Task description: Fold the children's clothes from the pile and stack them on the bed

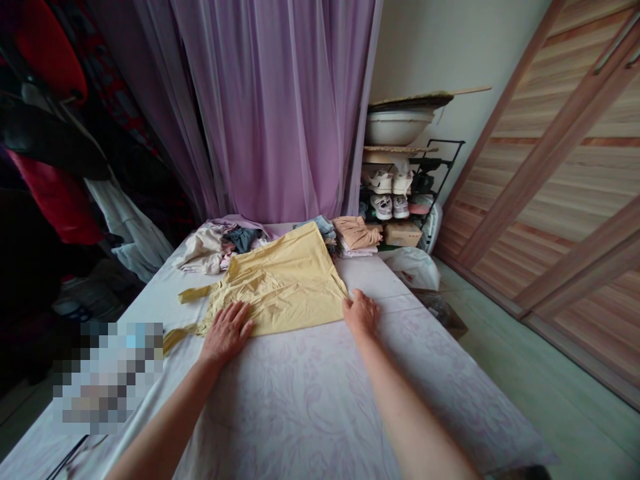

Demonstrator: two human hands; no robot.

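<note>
A yellow strappy top (285,280) lies spread on the bed, its wide hem towards the right and two straps trailing to the left. Creases run across its gathered left part, while the right part is smoother. My left hand (227,330) rests flat on the near left part of the top, fingers stretched out. At the near right corner of the hem, my right hand (362,312) has its fingers curled in and closed on the cloth edge; the fingertips are partly hidden.
Behind the top lie a loose heap of clothes (205,247) and folded clothes (356,233). A purple curtain (280,100) hangs beyond the bed (310,400). A shoe rack (447,167) and wooden wardrobe (560,167) stand right. A blurred patch (115,380) covers something at left.
</note>
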